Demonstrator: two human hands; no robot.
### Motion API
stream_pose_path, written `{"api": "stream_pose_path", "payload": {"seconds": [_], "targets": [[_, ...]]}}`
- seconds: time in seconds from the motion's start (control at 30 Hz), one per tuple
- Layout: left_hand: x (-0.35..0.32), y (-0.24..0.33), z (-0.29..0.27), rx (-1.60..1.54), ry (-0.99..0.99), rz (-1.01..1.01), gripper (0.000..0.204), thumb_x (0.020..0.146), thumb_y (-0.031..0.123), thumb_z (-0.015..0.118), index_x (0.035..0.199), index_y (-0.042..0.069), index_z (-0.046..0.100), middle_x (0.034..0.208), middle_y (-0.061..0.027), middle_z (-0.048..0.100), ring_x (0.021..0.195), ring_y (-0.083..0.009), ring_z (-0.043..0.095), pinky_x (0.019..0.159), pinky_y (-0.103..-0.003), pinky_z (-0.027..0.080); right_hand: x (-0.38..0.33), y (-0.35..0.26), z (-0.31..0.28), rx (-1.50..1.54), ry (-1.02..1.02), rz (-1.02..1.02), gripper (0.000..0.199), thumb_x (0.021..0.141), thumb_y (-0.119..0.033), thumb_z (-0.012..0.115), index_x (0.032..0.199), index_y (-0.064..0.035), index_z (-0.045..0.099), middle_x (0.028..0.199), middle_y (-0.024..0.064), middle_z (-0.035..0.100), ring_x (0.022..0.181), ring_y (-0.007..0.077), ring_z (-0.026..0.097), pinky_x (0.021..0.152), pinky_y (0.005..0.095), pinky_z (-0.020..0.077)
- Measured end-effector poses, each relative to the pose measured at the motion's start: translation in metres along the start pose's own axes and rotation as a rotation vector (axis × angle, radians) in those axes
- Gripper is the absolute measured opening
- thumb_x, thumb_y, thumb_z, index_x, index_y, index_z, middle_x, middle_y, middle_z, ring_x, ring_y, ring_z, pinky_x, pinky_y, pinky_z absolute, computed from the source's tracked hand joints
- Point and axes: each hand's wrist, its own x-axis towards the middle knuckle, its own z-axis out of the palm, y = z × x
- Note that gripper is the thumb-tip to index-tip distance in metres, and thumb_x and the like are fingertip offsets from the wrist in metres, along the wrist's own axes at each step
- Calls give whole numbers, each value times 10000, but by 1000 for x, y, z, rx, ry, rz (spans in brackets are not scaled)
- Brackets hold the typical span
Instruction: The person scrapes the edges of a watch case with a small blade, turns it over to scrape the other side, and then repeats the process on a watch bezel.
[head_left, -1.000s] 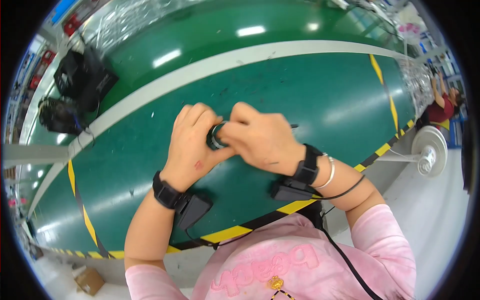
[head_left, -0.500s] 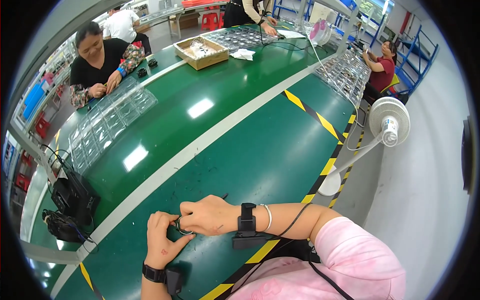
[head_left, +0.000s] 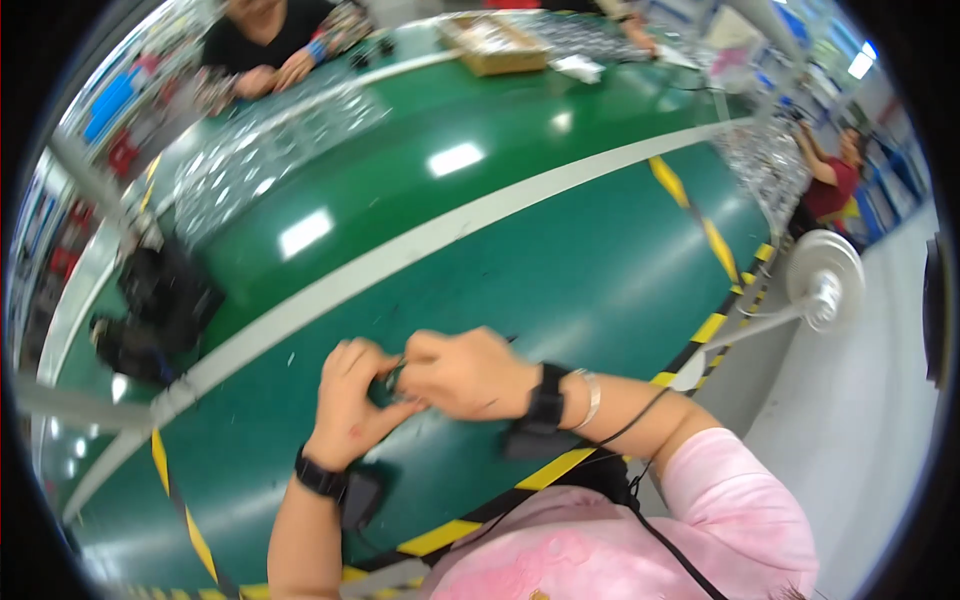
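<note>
My left hand (head_left: pixel 348 400) and my right hand (head_left: pixel 468 376) meet over the green worktop (head_left: pixel 560 300), fingertips curled close together. Between them they grip a small dark ring-shaped part (head_left: pixel 393 377), mostly covered by the fingers and blurred. The left thumb reaches across beneath it toward the right fingers. Just beyond the right knuckles shows the tip of a thin dark stick-like thing (head_left: pixel 512 340); whether the right hand holds it, I cannot tell. Each wrist wears a black strap with a dark box, and a bracelet circles the right one.
Across a pale divider strip (head_left: pixel 400 245), clear plastic trays (head_left: pixel 270 150) lie before a co-worker. Black devices (head_left: pixel 165 290) stand at left. A shallow box (head_left: pixel 495 50) sits far back. Right of the yellow-black edge stands a white fan (head_left: pixel 825 285); another person sits beyond.
The view has swung, shifting the surroundings right and upward in the picture with some blur. Both hands still hold the ring-shaped part together, in nearly the same pose.
</note>
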Motion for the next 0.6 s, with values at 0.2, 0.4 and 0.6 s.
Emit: {"api": "stream_pose_path", "payload": {"seconds": [0.2,0.4,0.6], "targets": [[0,0,5,-39,24,-37,524,641,242,977,1038,58,690,925,-82,591,888,-296,562,834,-398,455,-3,0,-12,66,-43,37,99,901,-188,787,991,-218,760,938,-18,629,688,203,658,554,347,520],[-5,-2,2,-74,22,-52,520,659,247,981,1048,57,693,943,-66,593,895,-274,560,834,-390,453,-2,-1,-9,98,-70,59,113,902,-162,793,1004,-206,773,919,-18,620,674,187,641,554,329,500],[-5,-1,3,-73,7,-53,502,670,231,964,1049,64,680,940,-57,583,900,-276,566,860,-398,453,-4,-2,-9,70,-62,85,110,895,-170,800,999,-203,781,920,-15,618,674,190,641,559,329,503]]}}
